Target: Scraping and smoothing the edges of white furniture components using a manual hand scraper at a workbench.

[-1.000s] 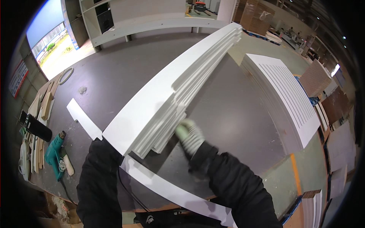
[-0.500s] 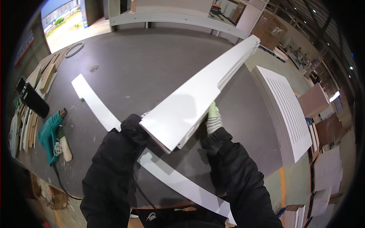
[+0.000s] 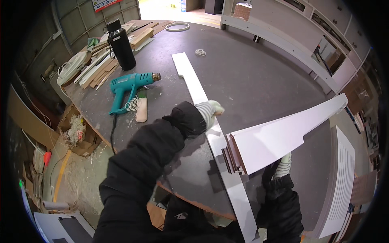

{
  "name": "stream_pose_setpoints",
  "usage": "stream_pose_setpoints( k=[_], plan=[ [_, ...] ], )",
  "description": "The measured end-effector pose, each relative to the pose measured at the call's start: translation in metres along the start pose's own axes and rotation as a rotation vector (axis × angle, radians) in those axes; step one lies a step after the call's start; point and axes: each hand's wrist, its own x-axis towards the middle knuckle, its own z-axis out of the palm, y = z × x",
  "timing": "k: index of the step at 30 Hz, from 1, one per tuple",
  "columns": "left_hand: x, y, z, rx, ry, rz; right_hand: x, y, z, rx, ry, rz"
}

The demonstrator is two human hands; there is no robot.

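Observation:
My right hand, in a striped glove, grips the lower edge of a stack of white tapered panels from beneath. Its fingers are largely hidden under the stack, which slants up to the far right with its brown-edged ends towards me. My left hand, in a matching glove, is off the stack with its fingers curled and no object visible in them. It is over a long white board with a notch near its far end, which runs across the table towards my body. I cannot tell whether that hand touches the board.
On the left of the dark table lie a teal heat gun, a pale block with string and wood strips. A black bottle stands behind them. Slotted white panels are at the right; a ring lies far back.
My left hand has let go of the panel stack and moved away from it. The stack stays in my right hand, tilted lower. My view has turned to the left.

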Motion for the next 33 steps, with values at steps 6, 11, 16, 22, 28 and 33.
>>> stream_pose_setpoints(
  k=[6, 11, 16, 22, 28, 33],
  plan=[
    [-0.033, -0.009, -0.034, 1.049, -0.434, 0.644, 0.004, 0.012, -0.055, -0.238, -0.037, -0.009],
    [-0.052, 0.002, -0.008, 1.281, -0.453, 0.505, -0.151, -0.014, -0.023, -0.84, -0.357, -0.05],
    [-0.045, -0.054, -0.014, 0.933, -0.236, 0.505, -0.249, -0.022, 0.004, -1.817, -0.489, -0.326],
    [-0.121, -0.104, 0.004, 0.638, 0.389, 0.606, -0.26, -0.019, -0.01, -1.742, -0.488, -0.171],
    [-0.174, -0.082, 0.034, -0.3, 0.032, 0.013, -0.291, -0.021, -0.012, -1.004, -0.675, 0.004],
    [-0.164, -0.09, 0.041, -0.639, 0.123, -0.054, -0.327, -0.035, -0.035, -1.216, -0.684, -0.384]
  ],
)
